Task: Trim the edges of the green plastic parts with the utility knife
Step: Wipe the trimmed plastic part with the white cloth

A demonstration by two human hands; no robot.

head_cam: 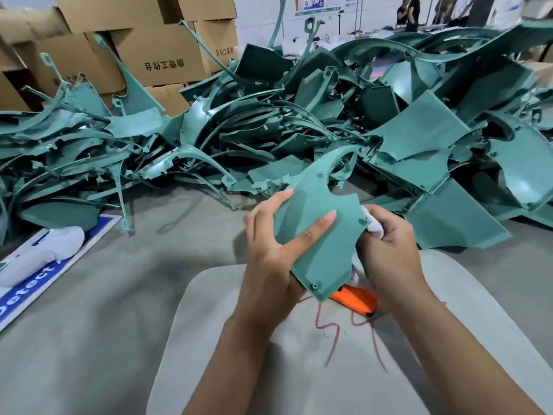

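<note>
Just above the pale table [227,339], the left hand [270,259] grips a green plastic part [321,232], thumb across its face and fingers curled behind the left edge. The right hand [389,253] is clenched around a white cloth [374,224] at the part's right edge. An orange utility knife [357,301] lies on the table under the part's lower corner. Beyond, a heap of green parts [269,121] covers the floor, with cardboard boxes [155,55] stacked behind
</note>
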